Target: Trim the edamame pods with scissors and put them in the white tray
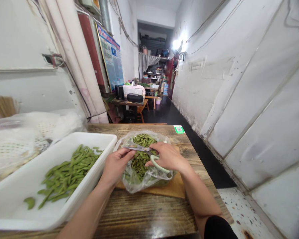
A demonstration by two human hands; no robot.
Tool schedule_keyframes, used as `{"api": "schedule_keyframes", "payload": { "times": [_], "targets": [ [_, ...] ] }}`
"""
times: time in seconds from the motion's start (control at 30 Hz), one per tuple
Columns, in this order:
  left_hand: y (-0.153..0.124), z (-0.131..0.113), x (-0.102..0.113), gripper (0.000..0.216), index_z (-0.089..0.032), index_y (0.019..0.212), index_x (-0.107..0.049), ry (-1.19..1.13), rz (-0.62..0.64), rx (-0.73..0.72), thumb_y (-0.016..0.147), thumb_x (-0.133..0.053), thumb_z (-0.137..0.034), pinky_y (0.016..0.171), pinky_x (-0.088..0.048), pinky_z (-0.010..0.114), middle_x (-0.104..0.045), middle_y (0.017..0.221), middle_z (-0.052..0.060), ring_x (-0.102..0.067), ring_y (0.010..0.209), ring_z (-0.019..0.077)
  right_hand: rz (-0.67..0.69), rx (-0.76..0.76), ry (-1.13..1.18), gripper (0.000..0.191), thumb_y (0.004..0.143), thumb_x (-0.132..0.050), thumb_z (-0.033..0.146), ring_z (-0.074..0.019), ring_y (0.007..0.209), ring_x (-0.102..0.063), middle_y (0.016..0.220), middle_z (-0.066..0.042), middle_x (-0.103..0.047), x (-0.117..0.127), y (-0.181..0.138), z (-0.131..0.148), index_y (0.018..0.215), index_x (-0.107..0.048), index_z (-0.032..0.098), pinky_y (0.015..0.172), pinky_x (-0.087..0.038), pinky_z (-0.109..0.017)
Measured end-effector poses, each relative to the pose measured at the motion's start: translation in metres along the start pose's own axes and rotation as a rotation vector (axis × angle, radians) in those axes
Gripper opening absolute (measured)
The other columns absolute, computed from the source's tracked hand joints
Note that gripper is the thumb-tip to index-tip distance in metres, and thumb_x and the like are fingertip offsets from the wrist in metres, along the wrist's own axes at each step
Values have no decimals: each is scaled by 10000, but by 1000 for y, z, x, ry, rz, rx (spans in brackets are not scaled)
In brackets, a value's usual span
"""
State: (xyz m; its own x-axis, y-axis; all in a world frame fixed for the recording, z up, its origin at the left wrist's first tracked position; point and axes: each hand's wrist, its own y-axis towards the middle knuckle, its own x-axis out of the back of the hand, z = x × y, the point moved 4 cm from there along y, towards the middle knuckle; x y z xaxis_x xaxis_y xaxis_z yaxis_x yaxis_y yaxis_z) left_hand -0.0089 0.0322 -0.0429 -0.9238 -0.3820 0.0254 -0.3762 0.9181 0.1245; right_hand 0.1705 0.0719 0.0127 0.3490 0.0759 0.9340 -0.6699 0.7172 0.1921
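Note:
My right hand (168, 156) grips a pair of scissors (146, 149) with pale green handles, thumb and fingers in the loops. The blades are parted and point left, reaching my left fingertips. My left hand (118, 162) is closed in a pinch on an edamame pod, mostly hidden by the fingers and blades. Below both hands lies a clear plastic bag (133, 187), its mouth spread wide, with many green edamame pods (139, 166) inside. To the left, a white plastic tub (111, 141) holds a loose heap of edamame pods (69, 174).
The bag rests on a wooden board (175, 189) on a wooden table (139, 215). A green-edged QR card (179, 129) lies at the far corner. White plastic bags (54, 122) crowd behind the tub. Farther back, a person (146, 79) sits at another table.

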Motion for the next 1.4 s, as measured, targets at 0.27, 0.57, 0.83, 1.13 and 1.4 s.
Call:
{"api": "schedule_keyframes", "payload": {
  "times": [0.27,0.57,0.83,1.13,1.4],
  "targets": [
    [-3,-5,3,306,-174,743,-739,99,21,-52,621,-712,-454,721,-474,294,-699,688,15,-602,716,193,24,36,54,455,748,-664,550,-172,726,-583,812,-48,-673,-3,0,2,1019,-683,185,634,-361,-254],
    [-2,12,9,407,-167,870,-737,152,53,54,606,-709,-475,730,-496,345,-734,812,57,-632,726,216,38,-20,16,399,750,-656,581,-177,699,-610,743,-41,-700,-3,-2,-6,884,-720,210,580,-322,-242],
    [-5,-48,80,446,-79,1137,-653,1099,-647,-308,821,-440,-312,982,-316,573,-538,1299,217,-428,1221,408,-119,-142,-48,399,816,-555,581,-214,747,-648,792,-56,-713,7,1,-22,889,-681,210,576,-310,-257],
    [2,-3,-48,164,-220,750,-725,880,246,-296,780,-570,-263,880,-317,454,-737,851,108,-637,912,316,-151,-203,-123,393,827,-520,580,-235,799,-666,856,-56,-729,11,0,-25,941,-669,234,596,-325,-267],
    [3,11,-67,177,-204,507,-546,774,223,-219,656,-602,-126,797,-331,403,-612,559,74,-636,739,311,-147,-193,-128,339,829,-560,513,-217,794,-643,869,-56,-711,11,0,-26,979,-662,226,608,-326,-266]
  ]
}}
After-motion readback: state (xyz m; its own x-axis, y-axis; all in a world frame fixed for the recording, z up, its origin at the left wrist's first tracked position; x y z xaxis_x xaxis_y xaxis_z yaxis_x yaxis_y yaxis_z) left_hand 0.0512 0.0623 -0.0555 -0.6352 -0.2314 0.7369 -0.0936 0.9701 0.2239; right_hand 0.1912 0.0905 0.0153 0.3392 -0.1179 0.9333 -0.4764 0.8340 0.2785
